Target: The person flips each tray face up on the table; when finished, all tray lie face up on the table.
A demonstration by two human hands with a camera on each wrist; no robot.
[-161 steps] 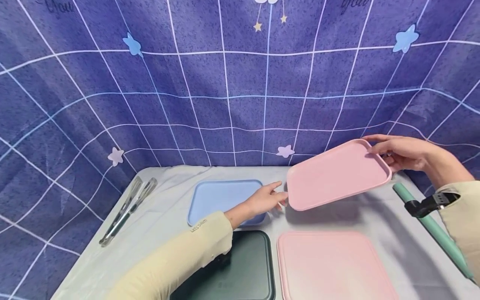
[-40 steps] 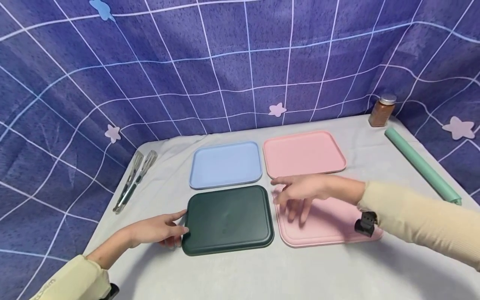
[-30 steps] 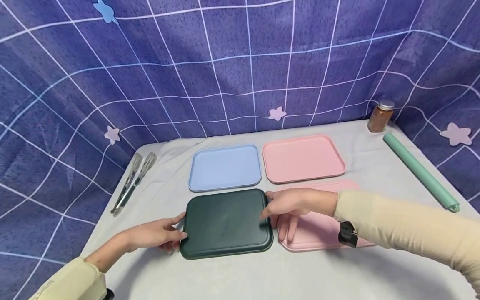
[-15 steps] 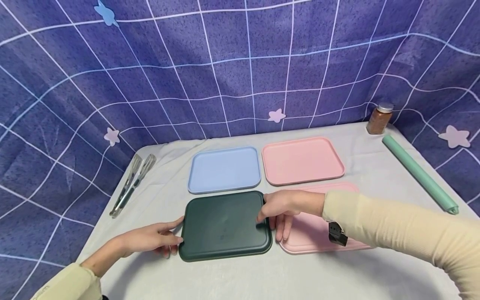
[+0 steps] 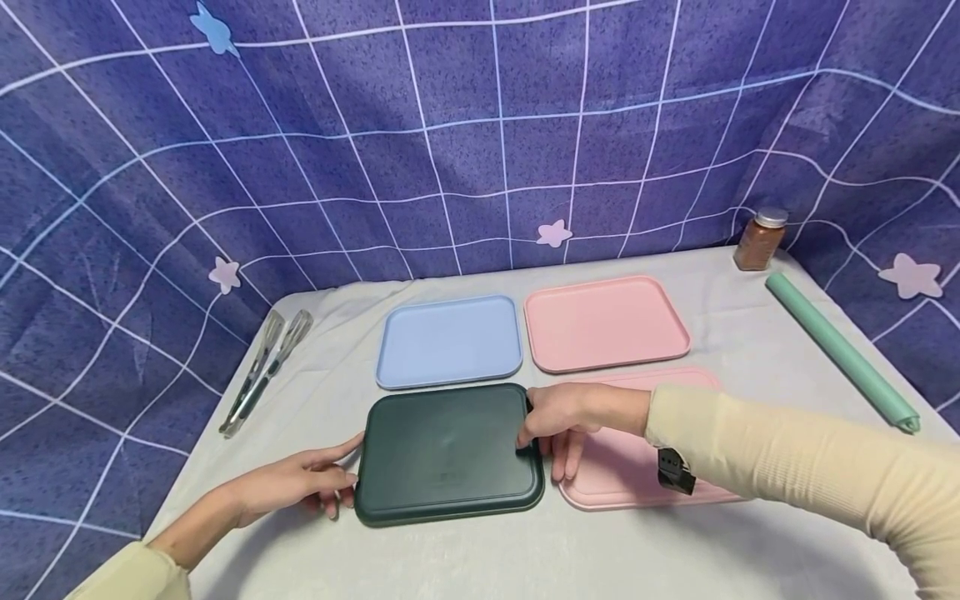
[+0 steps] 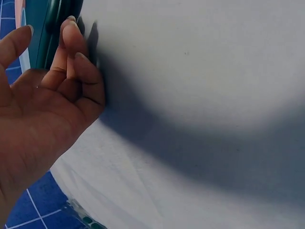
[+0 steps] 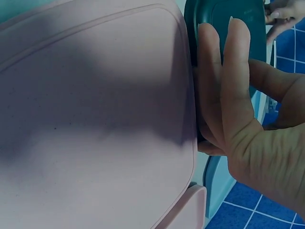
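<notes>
A dark green rectangular tray (image 5: 450, 450) with a flat raised face and rounded corners lies on the white cloth. At its right edge my right hand (image 5: 566, 412) pinches it, thumb over the top and fingers by the side. My left hand (image 5: 288, 485) touches the left edge with thumb and index finger, the other fingers loosely bent; the left wrist view shows these fingers (image 6: 88, 81) beside the rim. Under my right forearm lies a pink tray (image 5: 630, 471), partly hidden. Behind are a light blue tray (image 5: 450, 342) and another pink tray (image 5: 606, 323), both with raised rims.
Metal tongs (image 5: 266, 371) with dark handles lie at the left edge of the table. A green roll (image 5: 840, 350) runs along the right side, with a brown-filled jar (image 5: 761, 240) behind it. A blue gridded curtain (image 5: 480, 142) surrounds the back and sides.
Earlier both hands were at the rear pink tray, which now lies beside the blue one. My right hand then came to the green tray's right edge, and the tray shifted slightly left.
</notes>
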